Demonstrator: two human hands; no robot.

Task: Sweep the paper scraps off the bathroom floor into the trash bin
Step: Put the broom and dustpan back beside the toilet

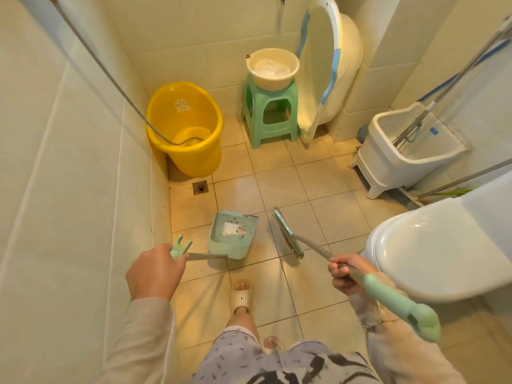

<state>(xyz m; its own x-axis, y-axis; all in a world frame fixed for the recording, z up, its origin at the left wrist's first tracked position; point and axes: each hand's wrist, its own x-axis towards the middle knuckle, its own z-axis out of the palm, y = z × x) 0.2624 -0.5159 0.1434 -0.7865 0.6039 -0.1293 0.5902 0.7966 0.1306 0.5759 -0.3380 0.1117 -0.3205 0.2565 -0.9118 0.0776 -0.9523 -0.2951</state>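
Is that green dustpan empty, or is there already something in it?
Not empty. A white paper scrap and dark specks lie inside the dustpan, which the left hand holds by its handle.

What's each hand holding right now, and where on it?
Left hand grips the dustpan by the green top end of its handle. Right hand grips the broom on the metal shaft, just below its green grip.

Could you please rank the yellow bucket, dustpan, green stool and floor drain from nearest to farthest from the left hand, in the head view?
1. The dustpan, just right of the left hand, which holds its handle.
2. The floor drain, ahead by the left wall.
3. The yellow bucket, in the far left corner.
4. The green stool, at the back wall, farther right.
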